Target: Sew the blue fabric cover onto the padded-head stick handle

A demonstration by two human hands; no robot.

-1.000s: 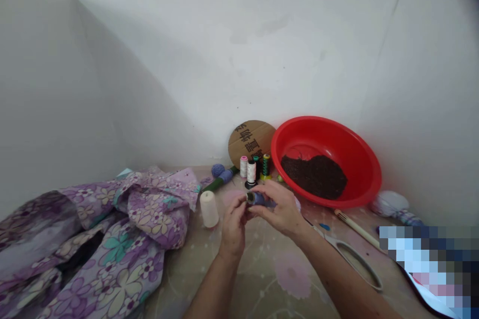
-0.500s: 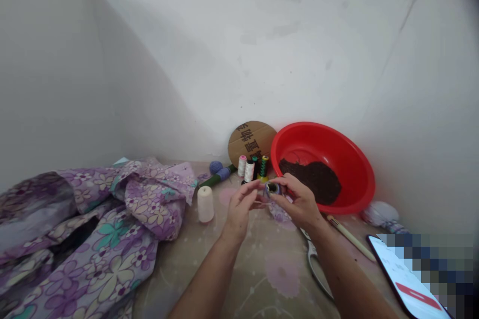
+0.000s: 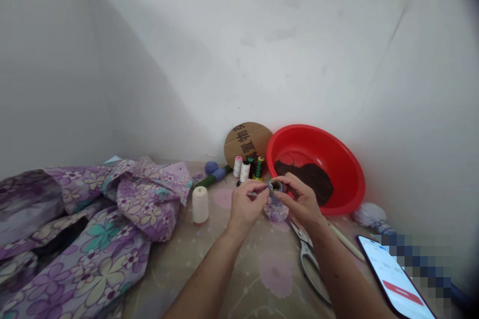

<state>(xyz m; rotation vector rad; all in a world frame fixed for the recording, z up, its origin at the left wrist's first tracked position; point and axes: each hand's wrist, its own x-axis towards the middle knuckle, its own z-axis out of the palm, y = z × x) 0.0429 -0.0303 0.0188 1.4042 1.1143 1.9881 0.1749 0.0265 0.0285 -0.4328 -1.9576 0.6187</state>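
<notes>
Pale, smudged walls [image 3: 187, 60] fill the upper frame above a beige flower-patterned tablecloth [image 3: 232, 279]. Near the middle of the frame, a small tube wrapped in blue-purple yarn [image 3: 276, 187] is held up, its dark opening showing, with a gathered piece of floral fabric [image 3: 277, 212] just below it. Right hand [image 3: 299, 197] grips the tube between curved thumb and fingers; left hand [image 3: 245, 204] has thumb and forefinger drawn nearly together at its left edge, though I cannot tell whether they pinch anything. Thread spools [image 3: 237, 167] stand just behind, before a round cardboard piece [image 3: 237, 144]. Right of centre, a tilted red basin [image 3: 342, 164] holds dark brown fibrous material [image 3: 307, 179]. A cream thread cone [image 3: 200, 205] stands left of centre, crumpled floral cloth [image 3: 119, 259] covers the lower left, and scissors [image 3: 306, 256] and a smartphone [image 3: 387, 271] lie lower right
</notes>
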